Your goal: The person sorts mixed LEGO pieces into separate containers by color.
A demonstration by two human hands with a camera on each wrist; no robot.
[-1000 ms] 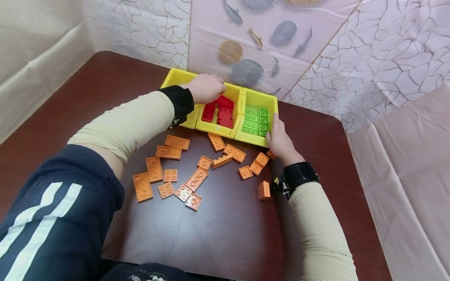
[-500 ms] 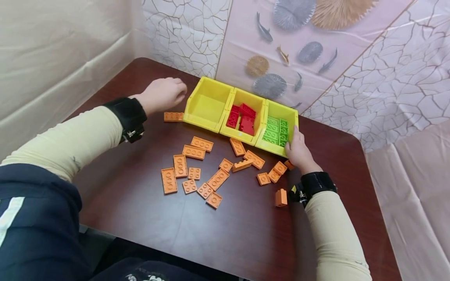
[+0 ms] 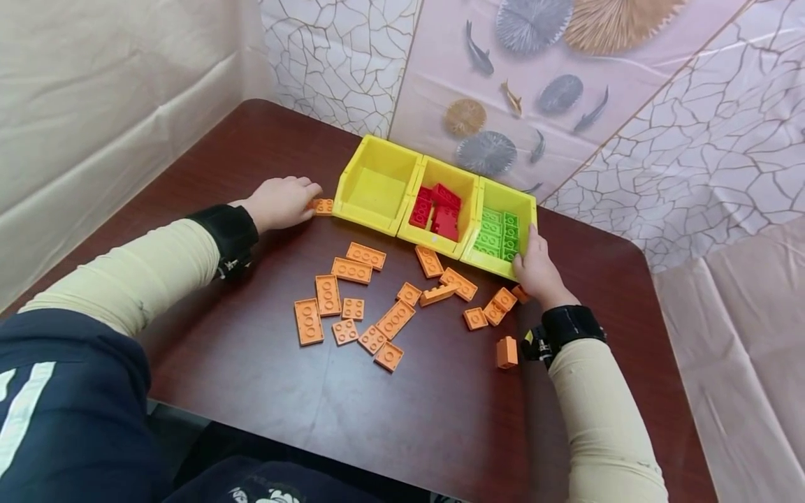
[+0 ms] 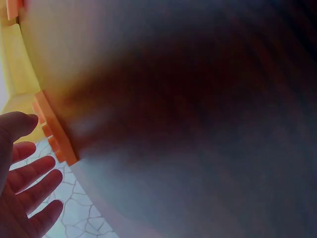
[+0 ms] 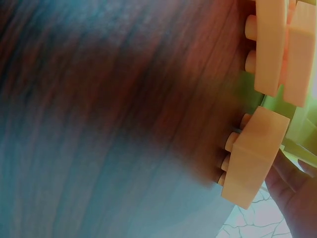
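My left hand [image 3: 283,202] is at an orange brick [image 3: 323,207] beside the left end of the yellow bins. In the left wrist view its fingers [image 4: 39,186] are spread, and the thumb overlaps the edge of that brick. My right hand [image 3: 539,269] rests against the right-end yellow bin [image 3: 483,260], its fingers along the outer side wall and the thumb by the front corner. Green bricks [image 3: 497,234] lie in that bin. The middle bin [image 3: 430,241] has red bricks [image 3: 444,209] in it, while the left bin [image 3: 377,195] shows a bare floor.
Several orange bricks [image 3: 396,320] lie scattered over the brown table [image 3: 415,412] in front of the bins. One orange brick [image 3: 506,352] stands near the right wrist. Patterned cloth [image 3: 333,63] hangs behind the table.
My left hand has come from over the middle bin, out to the left, and then down to the orange brick beside the bins. The right hand stays at the right-end bin. The head view has shifted.
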